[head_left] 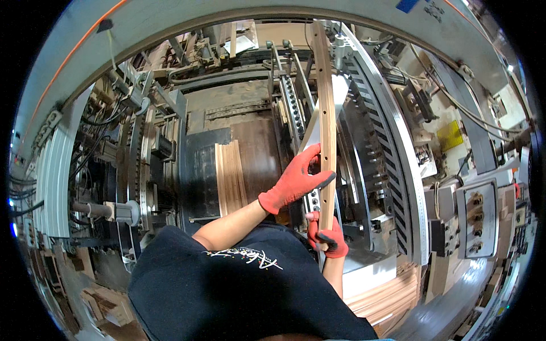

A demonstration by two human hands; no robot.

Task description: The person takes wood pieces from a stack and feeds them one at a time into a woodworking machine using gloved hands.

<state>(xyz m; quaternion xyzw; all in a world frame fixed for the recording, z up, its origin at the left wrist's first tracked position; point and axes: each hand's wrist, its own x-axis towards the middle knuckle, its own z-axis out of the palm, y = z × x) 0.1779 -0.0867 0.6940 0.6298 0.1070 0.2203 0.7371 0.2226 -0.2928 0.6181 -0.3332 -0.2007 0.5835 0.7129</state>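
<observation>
A long, light wooden rail (325, 113) with a row of holes along its face stretches away from me. My left hand (297, 179), in a red glove with dark fingertips, grips the rail's left side partway along, its thumb lying across the wood. At the near end my right hand (332, 237), gloved the same way, is closed around the rail. Part of the right hand's fingers is hidden by the wood. Beneath the rail runs a machine track with a row of round holes (294, 111).
Wooden strips (228, 176) lie on the dark machine bed left of my hands. More stacked strips (387, 292) are at the lower right. A slotted metal beam (392, 165) stands right of the rail, with a control box (478, 219) beyond it. A grey frame (273, 12) arches across the far side.
</observation>
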